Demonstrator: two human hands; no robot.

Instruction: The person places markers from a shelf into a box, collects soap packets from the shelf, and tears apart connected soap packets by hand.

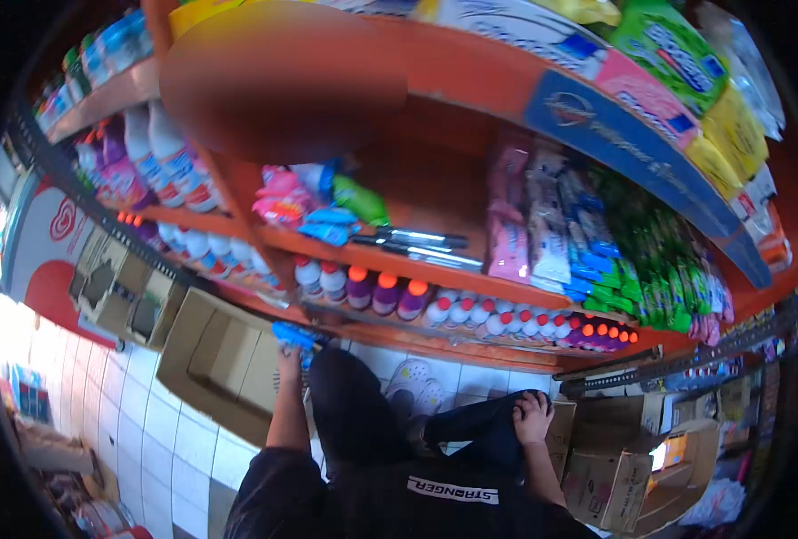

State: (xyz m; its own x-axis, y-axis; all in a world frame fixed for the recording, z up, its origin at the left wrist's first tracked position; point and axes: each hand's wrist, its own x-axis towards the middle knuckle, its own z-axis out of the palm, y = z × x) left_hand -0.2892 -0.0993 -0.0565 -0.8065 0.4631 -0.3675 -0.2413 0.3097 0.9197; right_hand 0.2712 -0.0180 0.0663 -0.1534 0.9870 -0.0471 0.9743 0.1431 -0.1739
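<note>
Left hand (288,357) is closed around shiny blue plastic packets (295,336), held up just beside the rim of an open, rectangular cardboard box (228,355) on glossy square floor tiles (188,460). Right hand (533,417) lies over a knee in dark fabric, its fingers loosely bent and slightly apart. Ahead, orange-red shelves (435,193) carry crinkled pink pouches (282,196), a smooth green pouch (360,199) and, lower down, rounded purple bottles (386,298) with orange caps. Pale clogs (410,384), dotted with holes, stand between the legs.
</note>
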